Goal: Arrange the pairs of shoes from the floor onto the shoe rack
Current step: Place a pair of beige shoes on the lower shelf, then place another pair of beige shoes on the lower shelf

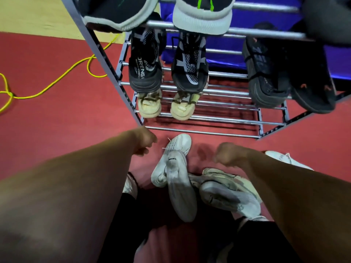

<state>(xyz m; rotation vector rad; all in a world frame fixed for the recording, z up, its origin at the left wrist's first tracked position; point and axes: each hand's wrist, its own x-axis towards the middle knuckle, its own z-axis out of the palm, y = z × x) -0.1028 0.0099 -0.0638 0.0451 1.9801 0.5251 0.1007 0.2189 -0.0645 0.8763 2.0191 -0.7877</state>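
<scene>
Forearms (79,186) stretched forward, left hand (145,142) and right hand (227,154) blurred, fingers curled, hold unclear, white sneakers (178,168) between

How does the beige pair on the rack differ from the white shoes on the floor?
The beige pair stands upright, side by side, on a low rack shelf; the white shoes lie heaped and tilted on the floor. The beige pair is yellowish; the white shoes greyish white. Both are light-coloured.

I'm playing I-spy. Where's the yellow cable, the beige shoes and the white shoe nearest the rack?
yellow cable (57,81): head view, middle stretch.
beige shoes (149,107): head view, left shoe's toe.
white shoe (180,144): head view, end nearest rack.
</scene>
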